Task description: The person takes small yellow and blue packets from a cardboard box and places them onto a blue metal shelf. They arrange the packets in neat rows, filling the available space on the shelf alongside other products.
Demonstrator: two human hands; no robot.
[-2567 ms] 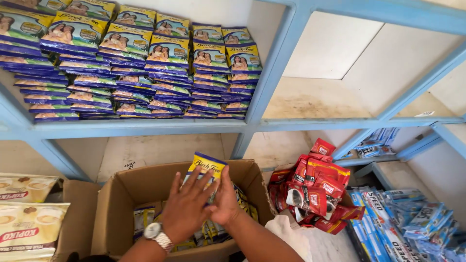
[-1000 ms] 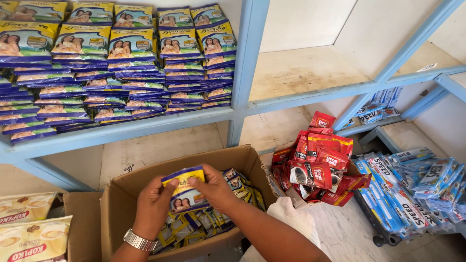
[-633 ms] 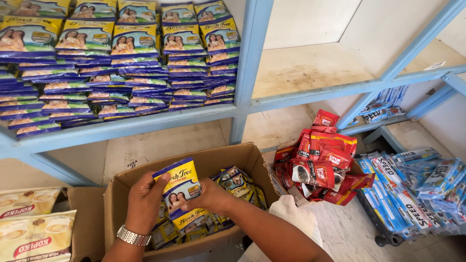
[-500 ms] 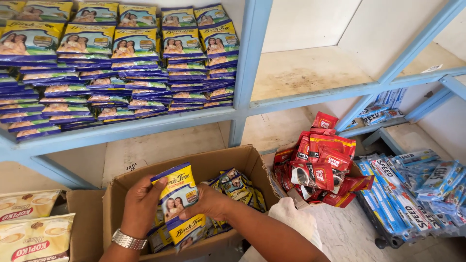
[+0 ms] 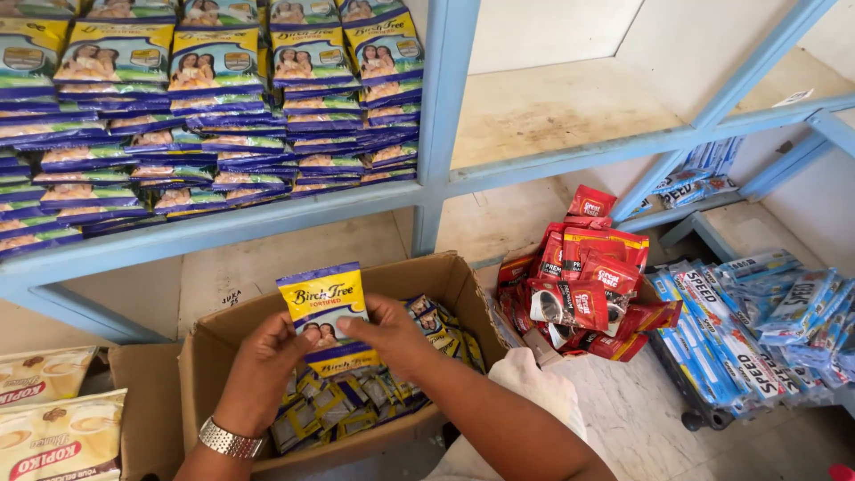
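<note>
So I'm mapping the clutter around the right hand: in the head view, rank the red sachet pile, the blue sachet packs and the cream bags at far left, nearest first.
From the right hand:
1. Red sachet pile, just to its right, beside the box.
2. Blue sachet packs, farther right, past the red pile.
3. Cream bags, across the box at the lower left edge.

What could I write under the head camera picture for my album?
Two hands, left hand and right hand, hold yellow-and-blue sachets above an open cardboard box.
</note>
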